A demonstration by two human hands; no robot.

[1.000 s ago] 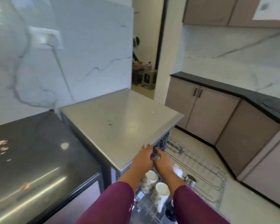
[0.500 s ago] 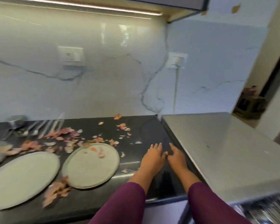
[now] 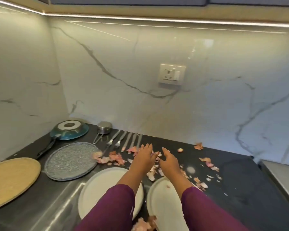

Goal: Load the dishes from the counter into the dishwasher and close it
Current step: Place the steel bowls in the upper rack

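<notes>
Counter (image 3: 244, 179) holds four plates (image 3: 70, 161), one pan (image 3: 69, 130), one steel cup (image 3: 104, 127).

Single head-worn view, forward and down, close over the counter (image 3: 232, 177) toward the backsplash (image 3: 157, 105).

Socket: white switched wall socket (image 3: 172, 74), set in the back wall.
Walls: white marble-look panels (image 3: 107, 64), grey-veined, around the socket; a side wall (image 3: 20, 72) meets them far to its left.
Light: LED strip (image 3: 157, 19) glowing high above the socket, under cabinets (image 3: 123, 0).
Counter: glossy black worktop (image 3: 240, 180) below the socket.
</notes>
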